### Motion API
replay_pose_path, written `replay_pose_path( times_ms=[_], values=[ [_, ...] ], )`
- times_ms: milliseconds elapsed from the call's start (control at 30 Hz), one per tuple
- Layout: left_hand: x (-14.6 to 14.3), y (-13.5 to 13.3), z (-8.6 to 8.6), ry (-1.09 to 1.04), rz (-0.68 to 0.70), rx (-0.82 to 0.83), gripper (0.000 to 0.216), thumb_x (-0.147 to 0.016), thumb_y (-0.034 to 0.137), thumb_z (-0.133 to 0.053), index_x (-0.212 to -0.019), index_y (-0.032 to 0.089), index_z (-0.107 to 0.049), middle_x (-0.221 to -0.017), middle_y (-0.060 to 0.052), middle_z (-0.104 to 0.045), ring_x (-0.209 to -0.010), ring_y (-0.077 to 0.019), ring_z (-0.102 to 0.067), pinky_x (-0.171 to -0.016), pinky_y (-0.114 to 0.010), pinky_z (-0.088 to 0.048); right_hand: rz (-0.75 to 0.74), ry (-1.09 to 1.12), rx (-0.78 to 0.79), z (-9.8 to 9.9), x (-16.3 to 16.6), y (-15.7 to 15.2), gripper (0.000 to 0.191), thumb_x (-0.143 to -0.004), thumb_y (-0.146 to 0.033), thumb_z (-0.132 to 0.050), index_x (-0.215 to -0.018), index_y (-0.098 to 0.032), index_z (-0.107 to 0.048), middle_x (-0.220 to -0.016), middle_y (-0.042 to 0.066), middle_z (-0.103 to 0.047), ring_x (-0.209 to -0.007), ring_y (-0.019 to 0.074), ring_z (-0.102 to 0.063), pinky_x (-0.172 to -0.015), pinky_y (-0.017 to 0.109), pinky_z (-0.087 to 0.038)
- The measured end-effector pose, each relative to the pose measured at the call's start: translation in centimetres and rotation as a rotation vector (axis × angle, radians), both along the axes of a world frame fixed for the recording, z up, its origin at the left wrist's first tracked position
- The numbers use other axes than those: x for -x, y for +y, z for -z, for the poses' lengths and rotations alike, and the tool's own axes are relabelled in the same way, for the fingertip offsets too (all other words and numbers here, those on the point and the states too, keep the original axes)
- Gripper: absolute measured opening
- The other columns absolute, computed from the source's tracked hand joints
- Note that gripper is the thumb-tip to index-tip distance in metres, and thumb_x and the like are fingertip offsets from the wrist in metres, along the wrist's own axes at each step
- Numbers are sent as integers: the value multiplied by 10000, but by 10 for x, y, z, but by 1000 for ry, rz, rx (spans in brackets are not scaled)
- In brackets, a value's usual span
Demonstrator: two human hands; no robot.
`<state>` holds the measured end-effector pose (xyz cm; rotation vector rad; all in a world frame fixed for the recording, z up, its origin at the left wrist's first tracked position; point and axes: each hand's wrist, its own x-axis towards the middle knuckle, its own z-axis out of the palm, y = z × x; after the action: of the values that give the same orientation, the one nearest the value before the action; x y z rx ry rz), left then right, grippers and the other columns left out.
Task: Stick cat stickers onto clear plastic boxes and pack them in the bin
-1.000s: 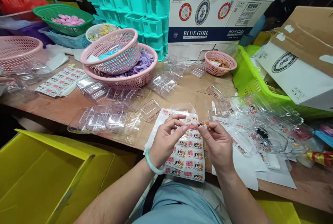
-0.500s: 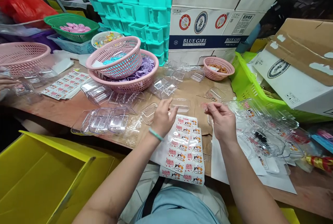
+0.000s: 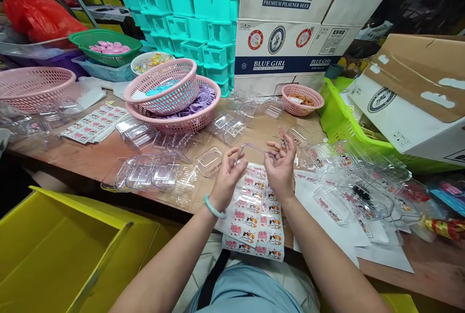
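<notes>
My left hand [image 3: 228, 177], with a pale green bangle at the wrist, pinches the left end of a clear plastic box [image 3: 253, 147]. At the box's other end is my right hand [image 3: 280, 165], its thumb close to the edge. A small printed sticker [image 3: 282, 132] stands up from the right hand's fingers. Under both hands lie sticker sheets [image 3: 250, 216] with cartoon cats and pink lettering, hanging over the table edge. Another clear box [image 3: 209, 161] rests left of my left hand. Stickered clear boxes [image 3: 345, 153] are heaped to the right.
Clear boxes [image 3: 145, 172] are stacked at left, before pink baskets [image 3: 170, 121] of purple and blue pieces. A small pink basket [image 3: 301, 101] stands at the back. Turquoise crates [image 3: 181, 17], a beer carton [image 3: 283, 37] and a lime-green basket [image 3: 348, 119] border the table. A yellow bin [image 3: 65, 250] is front left.
My left hand has closed on the clear box, which has come up off the table. My right hand has moved left to the box, still with the sticker.
</notes>
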<state>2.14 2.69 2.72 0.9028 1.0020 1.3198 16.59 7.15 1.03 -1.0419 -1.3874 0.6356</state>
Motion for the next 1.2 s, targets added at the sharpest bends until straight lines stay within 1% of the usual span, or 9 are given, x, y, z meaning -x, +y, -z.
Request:
replay_pose_path(
  times_ms=[133, 200, 267, 367, 467, 533, 633, 833, 1200],
  values=[
    [14, -16, -16, -183, 248, 282, 498, -862, 584, -502, -1237, 258, -477, -1187, -124, -564, -951, -229, -643, -760, -379, -551, 2, -385, -438, 2, -7, -31, 688, -845, -35, -530, -1411, -350, -299, -1109, 60, -628, -1020, 192, -629, -882, 396, -540],
    [21, -20, -15, -191, 330, 327, 446, -842, 524, -577, -1175, 231, -535, -1153, -118, -579, -905, -220, -650, -735, -377, -559, -77, -522, -503, 2, -17, -43, 723, -835, -11, -539, -1427, -350, -298, -1138, 63, -631, -1064, 197, -620, -905, 400, -530],
    [27, -24, -9, -191, 339, 331, 403, -812, 434, -656, -1154, 241, -566, -1178, -99, -572, -906, -203, -650, -767, -375, -558, -154, -560, -376, -5, -27, -53, 689, -834, -73, -593, -1423, -320, -335, -1313, 103, -544, -1227, 233, -529, -1000, 451, -468],
    [31, -30, 3, -190, 324, 306, 416, -778, 346, -715, -1171, 270, -601, -1270, -80, -538, -1012, -206, -626, -858, -369, -532, -120, -447, -46, -25, -34, -63, 453, -806, -265, -696, -1239, -270, -562, -1447, 113, -404, -1356, 296, -376, -1094, 511, -344],
    [30, -32, 13, -221, 350, 299, 474, -766, 319, -735, -1220, 276, -608, -1259, -80, -567, -1111, -221, -585, -917, -359, -498, -105, -211, 218, -43, -32, -68, 160, -821, -365, -680, -904, -228, -683, -1070, 75, -641, -1036, 231, -604, -923, 405, -481],
    [27, -32, 18, -254, 351, 304, 479, -787, 354, -714, -1244, 263, -604, -1197, -87, -611, -1114, -217, -580, -923, -352, -488, -190, -110, 403, -49, -28, -68, 198, -808, -403, -685, -801, -205, -688, -803, 35, -665, -754, 171, -621, -708, 310, -511],
    [24, -31, 23, -281, 338, 298, 456, -822, 409, -666, -1242, 239, -614, -1181, -101, -629, -1094, -211, -582, -905, -345, -491, -279, -52, 588, -51, -22, -67, 262, -752, -441, -729, -788, -183, -701, -664, 9, -648, -588, 123, -560, -535, 238, -437],
    [19, -32, 25, -288, 305, 290, 400, -826, 402, -665, -1190, 238, -649, -1190, -75, -617, -989, -156, -589, -886, -317, -486, -262, -82, 650, -50, -14, -70, 312, -730, -477, -732, -753, -168, -696, -611, -8, -623, -523, 95, -517, -492, 218, -395],
    [17, -31, 26, -251, 313, 265, 413, -818, 429, -662, -1186, 242, -646, -1262, -83, -574, -1053, -187, -561, -839, -304, -501, -251, -204, 633, -47, -11, -71, 324, -761, -484, -700, -774, -161, -697, -675, 32, -668, -608, 152, -605, -545, 251, -445]
  ],
)
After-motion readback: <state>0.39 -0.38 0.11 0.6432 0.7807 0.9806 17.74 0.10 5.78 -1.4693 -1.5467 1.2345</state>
